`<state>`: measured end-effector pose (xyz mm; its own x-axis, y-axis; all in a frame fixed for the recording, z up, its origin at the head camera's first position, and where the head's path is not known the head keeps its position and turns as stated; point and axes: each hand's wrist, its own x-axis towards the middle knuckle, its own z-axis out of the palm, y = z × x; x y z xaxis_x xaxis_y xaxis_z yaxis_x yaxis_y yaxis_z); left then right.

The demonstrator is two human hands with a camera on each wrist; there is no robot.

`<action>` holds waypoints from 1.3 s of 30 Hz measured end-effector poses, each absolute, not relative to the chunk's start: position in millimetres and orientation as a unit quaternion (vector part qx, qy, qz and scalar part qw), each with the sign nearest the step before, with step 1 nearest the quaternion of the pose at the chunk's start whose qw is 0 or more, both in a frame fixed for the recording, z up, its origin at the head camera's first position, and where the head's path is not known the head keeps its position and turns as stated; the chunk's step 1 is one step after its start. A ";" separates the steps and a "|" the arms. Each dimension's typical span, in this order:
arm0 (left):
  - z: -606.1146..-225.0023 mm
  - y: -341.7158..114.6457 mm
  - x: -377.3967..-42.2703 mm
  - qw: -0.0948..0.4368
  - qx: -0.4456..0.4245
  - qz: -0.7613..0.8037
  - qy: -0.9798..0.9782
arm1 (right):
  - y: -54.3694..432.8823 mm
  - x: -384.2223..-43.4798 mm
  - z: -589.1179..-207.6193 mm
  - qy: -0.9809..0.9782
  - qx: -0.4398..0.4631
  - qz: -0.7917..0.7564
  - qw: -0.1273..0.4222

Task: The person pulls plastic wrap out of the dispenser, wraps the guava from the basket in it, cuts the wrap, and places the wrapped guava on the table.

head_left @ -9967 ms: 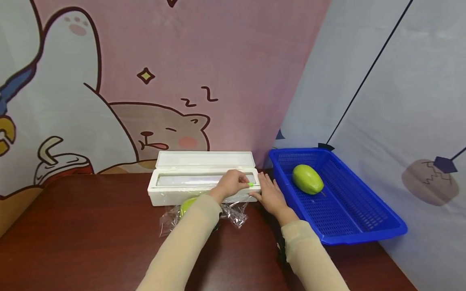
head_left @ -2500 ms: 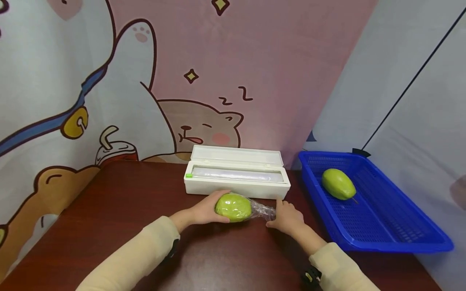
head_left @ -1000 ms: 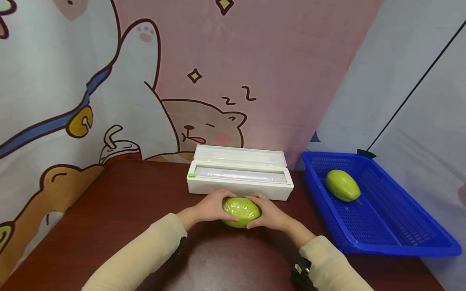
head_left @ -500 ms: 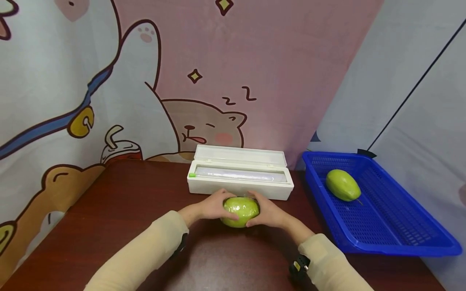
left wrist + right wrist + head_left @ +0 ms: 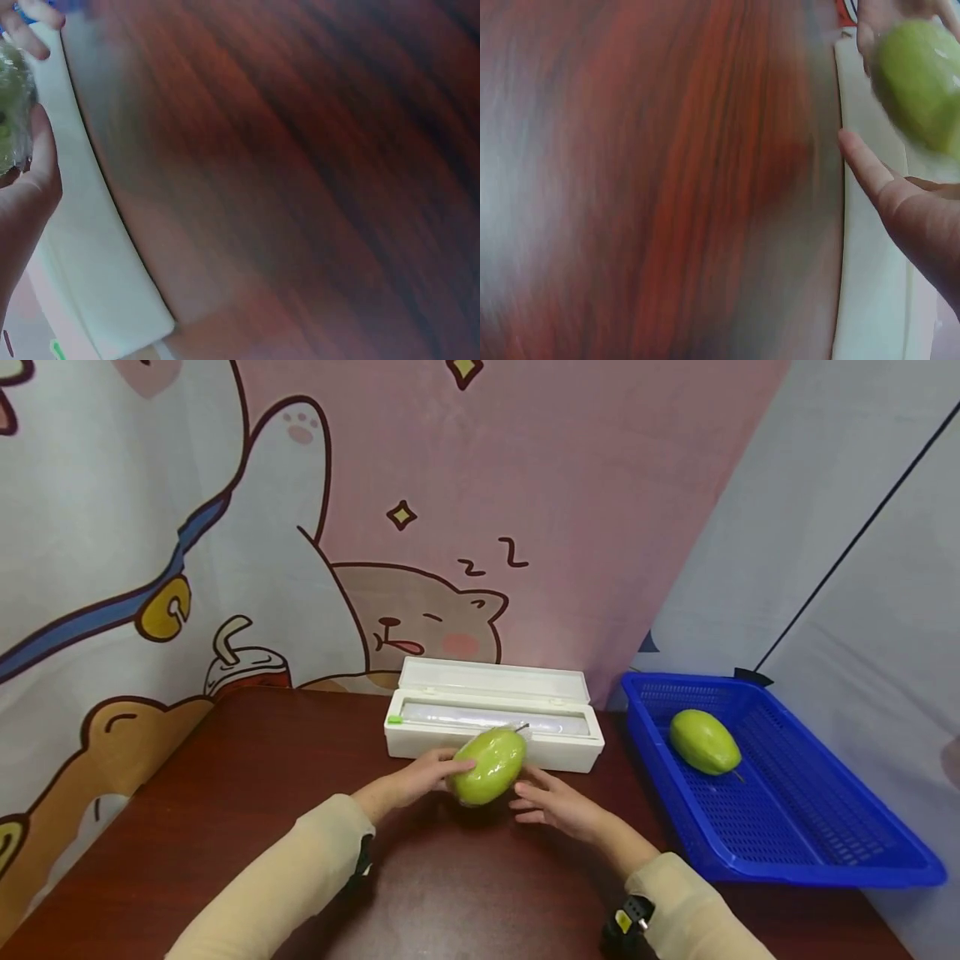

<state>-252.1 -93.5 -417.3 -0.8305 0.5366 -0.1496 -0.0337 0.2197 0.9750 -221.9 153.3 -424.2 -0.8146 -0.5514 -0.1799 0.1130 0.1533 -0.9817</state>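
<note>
A green papaya [image 5: 489, 767] in glossy cling film is tilted, its stem end up to the right, in front of the white cling film box. My left hand [image 5: 417, 779] holds it from the left, thumb across its near side. My right hand [image 5: 564, 810] is just right of the papaya with fingers loosely extended. In the right wrist view a gap shows between the right hand's index finger [image 5: 866, 166] and the blurred papaya [image 5: 922, 86]. The left wrist view shows only part of the wrapped papaya [image 5: 11, 112] at its edge.
The cling film box [image 5: 420, 745] stands behind the hands with its lid [image 5: 495, 679] raised and a green slider [image 5: 394, 720] at its left end. A blue basket [image 5: 825, 877] at right holds another green papaya [image 5: 705, 742]. A patterned cloth backs the brown table [image 5: 465, 893].
Both hands gripped the papaya until half a second ago. Now the left hand has raised and tilted it, and the right hand has let go. Earlier, the slider crossed the box and the loose film got wrapped round.
</note>
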 end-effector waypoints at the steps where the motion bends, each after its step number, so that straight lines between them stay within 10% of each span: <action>1: -417.3 -92.5 -251.1 0.252 0.171 0.613 0.729 | 151.7 -221.0 -424.1 0.699 -0.158 -0.644 0.268; 26: -408.2 -84.9 -245.3 0.223 0.214 0.501 0.809 | 145.0 -214.0 -420.3 0.769 -0.100 -0.594 0.215; 39: -391.5 -66.3 -241.3 0.143 0.347 0.289 0.881 | 158.7 -221.4 -413.4 0.820 -0.255 -0.484 0.165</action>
